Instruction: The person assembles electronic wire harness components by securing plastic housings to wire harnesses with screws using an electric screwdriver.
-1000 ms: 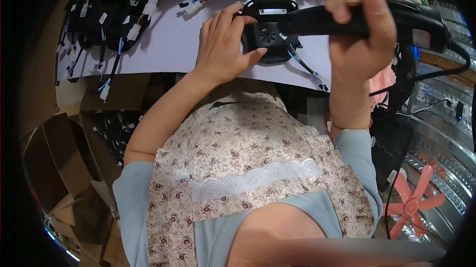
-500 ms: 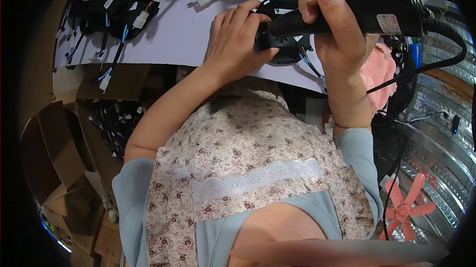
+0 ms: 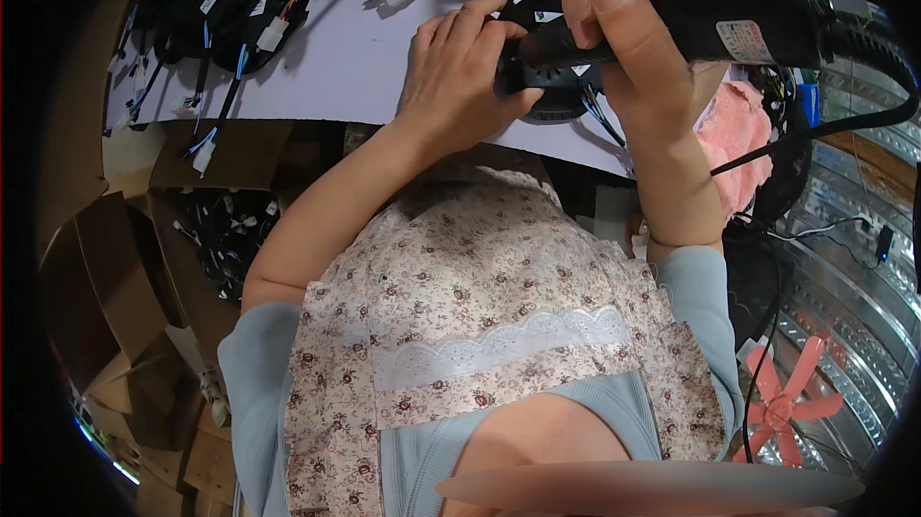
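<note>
My right hand (image 3: 645,52) is wrapped round a black corded power screwdriver (image 3: 705,4), held tilted with its narrow front end down against a round black plastic housing (image 3: 556,103). The tool's tip is hidden against the part. My left hand (image 3: 459,76) grips the housing's left side, thumb at the near edge and fingers at the far edge. Blue and dark wires (image 3: 602,119) trail from the housing toward the table's front edge. The tool's thick black cable (image 3: 844,129) loops down past my right wrist.
Several black housings with wires and white connectors (image 3: 206,9) crowd the table's left (image 3: 345,85). A pink cloth (image 3: 739,148) lies beside my right forearm. Below left, a cardboard box (image 3: 216,157) holds more wired parts. A pink fan (image 3: 782,407) stands at lower right.
The screwdriver's rear end and my right hand have shifted slightly, the hand a little left and up. My left hand and the housing stay nearly in place.
</note>
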The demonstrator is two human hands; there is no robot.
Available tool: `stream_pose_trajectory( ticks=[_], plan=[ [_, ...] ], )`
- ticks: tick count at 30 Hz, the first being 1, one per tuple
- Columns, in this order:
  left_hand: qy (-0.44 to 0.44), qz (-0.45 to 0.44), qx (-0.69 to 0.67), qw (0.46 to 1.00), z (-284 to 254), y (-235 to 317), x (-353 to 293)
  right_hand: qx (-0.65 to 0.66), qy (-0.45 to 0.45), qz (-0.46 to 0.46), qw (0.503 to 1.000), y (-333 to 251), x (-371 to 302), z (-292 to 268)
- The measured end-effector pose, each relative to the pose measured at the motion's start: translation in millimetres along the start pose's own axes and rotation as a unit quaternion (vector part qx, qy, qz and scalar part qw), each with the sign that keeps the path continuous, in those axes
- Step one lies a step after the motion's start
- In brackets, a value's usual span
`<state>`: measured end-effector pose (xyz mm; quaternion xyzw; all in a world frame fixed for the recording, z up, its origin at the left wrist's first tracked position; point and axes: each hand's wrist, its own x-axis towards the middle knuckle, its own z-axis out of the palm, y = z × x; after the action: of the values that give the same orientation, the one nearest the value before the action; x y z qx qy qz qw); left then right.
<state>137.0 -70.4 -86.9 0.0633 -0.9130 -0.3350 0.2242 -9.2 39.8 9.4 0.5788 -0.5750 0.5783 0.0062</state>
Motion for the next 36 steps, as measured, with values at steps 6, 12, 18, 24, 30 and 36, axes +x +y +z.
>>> stream_pose_trajectory(
  ticks=[6,12,18,24,30,36],
  plan=[
    [-0.005,-0.004,-0.001,1.000,1.9,-3.1,-2.5,0.184,0.079,0.186,0.962,-31.4,-3.8,20.3],
    [0.003,0.009,0.009,1.000,-3.3,-4.0,3.1,0.115,0.078,0.076,0.987,-2.9,-5.4,23.2],
    [0.033,0.023,0.001,0.999,0.5,0.6,-2.0,0.236,0.041,0.163,0.957,-18.6,-3.3,20.2],
    [0.045,-0.016,-0.069,0.997,-28.0,-5.8,-47.6,0.351,0.087,0.047,0.931,-43.1,-4.2,-14.3],
    [0.197,-0.226,0.151,0.942,-106.7,-68.9,-226.1,0.302,0.182,0.030,0.935,-33.4,-34.7,-112.3],
    [0.345,-0.589,0.262,0.682,-166.0,-142.0,-402.3,0.320,0.282,0.075,0.901,-10.0,-69.8,-144.2]
  ],
)
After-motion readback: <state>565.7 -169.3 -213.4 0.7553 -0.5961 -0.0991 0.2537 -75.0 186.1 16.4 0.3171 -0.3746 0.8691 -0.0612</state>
